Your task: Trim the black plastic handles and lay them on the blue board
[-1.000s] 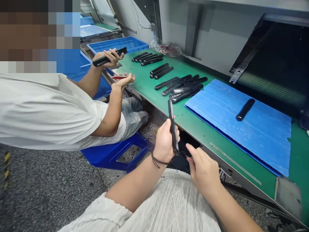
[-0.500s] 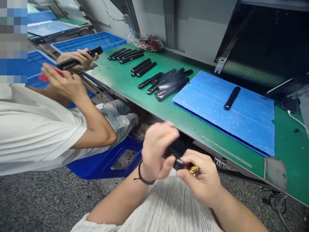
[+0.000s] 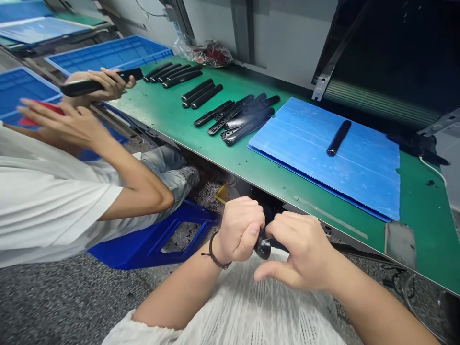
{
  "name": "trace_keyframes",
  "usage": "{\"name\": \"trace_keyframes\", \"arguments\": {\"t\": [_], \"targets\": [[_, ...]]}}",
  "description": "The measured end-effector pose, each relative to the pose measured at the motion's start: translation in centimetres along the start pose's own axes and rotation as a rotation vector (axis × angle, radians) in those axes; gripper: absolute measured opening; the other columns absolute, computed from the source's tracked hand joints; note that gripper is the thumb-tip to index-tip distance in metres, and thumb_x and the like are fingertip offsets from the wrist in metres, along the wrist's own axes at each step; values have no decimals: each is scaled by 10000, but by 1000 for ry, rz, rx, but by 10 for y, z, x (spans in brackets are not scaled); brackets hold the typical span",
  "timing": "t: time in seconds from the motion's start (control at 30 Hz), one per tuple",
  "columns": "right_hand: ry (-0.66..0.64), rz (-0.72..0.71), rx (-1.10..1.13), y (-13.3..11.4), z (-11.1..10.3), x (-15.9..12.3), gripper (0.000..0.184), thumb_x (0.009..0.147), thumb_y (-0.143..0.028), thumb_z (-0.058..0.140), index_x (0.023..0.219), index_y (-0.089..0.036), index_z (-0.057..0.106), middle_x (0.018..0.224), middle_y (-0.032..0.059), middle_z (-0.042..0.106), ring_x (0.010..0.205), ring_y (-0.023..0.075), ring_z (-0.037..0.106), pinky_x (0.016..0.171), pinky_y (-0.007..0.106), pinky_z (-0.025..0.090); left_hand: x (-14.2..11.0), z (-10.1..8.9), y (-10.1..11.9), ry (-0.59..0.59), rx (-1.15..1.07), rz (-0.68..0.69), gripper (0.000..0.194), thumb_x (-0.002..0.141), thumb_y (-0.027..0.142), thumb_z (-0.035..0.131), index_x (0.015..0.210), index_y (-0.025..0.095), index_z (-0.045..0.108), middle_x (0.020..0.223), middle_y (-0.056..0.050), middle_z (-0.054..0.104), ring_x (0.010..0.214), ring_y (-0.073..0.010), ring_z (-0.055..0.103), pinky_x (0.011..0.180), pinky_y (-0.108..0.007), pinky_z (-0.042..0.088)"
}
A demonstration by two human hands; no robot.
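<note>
My left hand [image 3: 241, 231], with a dark cord round its wrist, is wrapped round a long black plastic housing [image 3: 263, 247]. Only the rounded glossy end of it sticks out; the rest is hidden by the fist. Close against that end is my right hand [image 3: 300, 249], its fingers curled and its thumb held apart below. A thin pale line shows at its fingertips, on the black end. What the curled fingers hold is hidden. Both hands are over my lap, in front of the table edge.
On the green table [image 3: 161, 115] lie several black housings [image 3: 247, 115] in groups. One more black housing [image 3: 338, 138] rests on a blue board [image 3: 298, 143]. A phone-like slab [image 3: 400, 243] lies near the edge. At left, a co-worker's hands [image 3: 108, 86] hold a black piece and something red.
My left hand has closed from half-open into a fist round the housing. My right hand has turned, its thumb has swung away, and the yellow piece in it no longer shows.
</note>
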State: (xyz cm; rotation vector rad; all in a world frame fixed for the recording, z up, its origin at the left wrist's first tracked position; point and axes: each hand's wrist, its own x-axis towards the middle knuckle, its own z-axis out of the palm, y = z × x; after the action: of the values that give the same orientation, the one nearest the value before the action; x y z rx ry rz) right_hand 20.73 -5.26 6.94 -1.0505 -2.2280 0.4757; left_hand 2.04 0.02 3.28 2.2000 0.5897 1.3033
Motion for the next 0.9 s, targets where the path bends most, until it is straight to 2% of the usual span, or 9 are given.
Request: {"name": "trace_keyframes", "arguments": {"t": [0.2, 0.37, 0.5, 0.63, 0.7, 0.8, 0.83, 0.9], "targets": [[79, -58, -130, 0, 2, 4, 633, 1025, -704, 438, 651, -194, 440, 626, -34, 416, 600, 117, 259, 587, 310, 176, -1, 4, 1, 38, 10, -39, 399, 1030, 298, 322, 664, 207, 451, 566, 6, 413, 536, -153, 330, 602, -361, 262], [243, -162, -377, 1, 4, 1, 546, 1039, -602, 505, 666, -203, 510, 617, -4, 428, 630, 149, 267, 595, 344, 149, -1, 9, 6, 106, 19, -114, 408, 1041, 295, 313, 664, 211, 446, 562, 2, 439, 539, -155, 367, 609, -360, 278], [373, -163, -551, 3, 12, -7, 477, 1020, -602, 549, 752, -212, 607, 607, 11, 449, 635, 164, 304, 597, 355, 160, -1, 16, 13, 126, 2, -281, 449, 1065, 332, 296, 657, 212, 442, 581, -10, 464, 552, -158, 404, 611, -352, 302], [459, -150, -681, 9, 18, -10, 434, 1011, -582, 582, 769, -224, 609, 590, 5, 464, 619, 161, 305, 583, 357, 160, 1, 21, 20, 55, -116, -509, 533, 1100, 453, 260, 657, 206, 420, 598, -6, 444, 568, -150, 404, 587, -337, 286], [482, -134, -657, 13, 16, -10, 388, 1015, -510, 609, 751, -227, 586, 571, -3, 438, 611, 161, 299, 576, 359, 163, 1, 21, 22, -19, -293, -611, 554, 1103, 509, 265, 677, 198, 431, 637, -10, 465, 601, -146, 428, 595, -318, 320], [475, -120, -425, 20, 9, -8, 269, 1013, -302, 620, 763, -229, 552, 580, -19, 427, 602, 152, 305, 574, 343, 200, -1, 18, 19, -159, -644, -741, 505, 1089, 564, 320, 843, 184, 542, 709, -25, 565, 598, -153, 539, 573, -295, 414], [455, -109, -327, 23, 5, -8, 201, 1008, -237, 609, 811, -224, 569, 603, -20, 453, 605, 148, 327, 578, 330, 230, -2, 17, 17, -173, -726, -766, 482, 1083, 574, 340, 902, 183, 555, 695, -22, 583, 558, -155, 554, 534, -290, 419], [409, -67, -187, 26, -3, -9, 30, 1005, -200, 604, 977, -200, 616, 685, -6, 540, 635, 143, 402, 603, 306, 305, -5, 16, 11, -126, -774, -774, 469, 1076, 585, 366, 901, 187, 542, 611, 2, 556, 465, -141, 505, 456, -273, 363]]}}
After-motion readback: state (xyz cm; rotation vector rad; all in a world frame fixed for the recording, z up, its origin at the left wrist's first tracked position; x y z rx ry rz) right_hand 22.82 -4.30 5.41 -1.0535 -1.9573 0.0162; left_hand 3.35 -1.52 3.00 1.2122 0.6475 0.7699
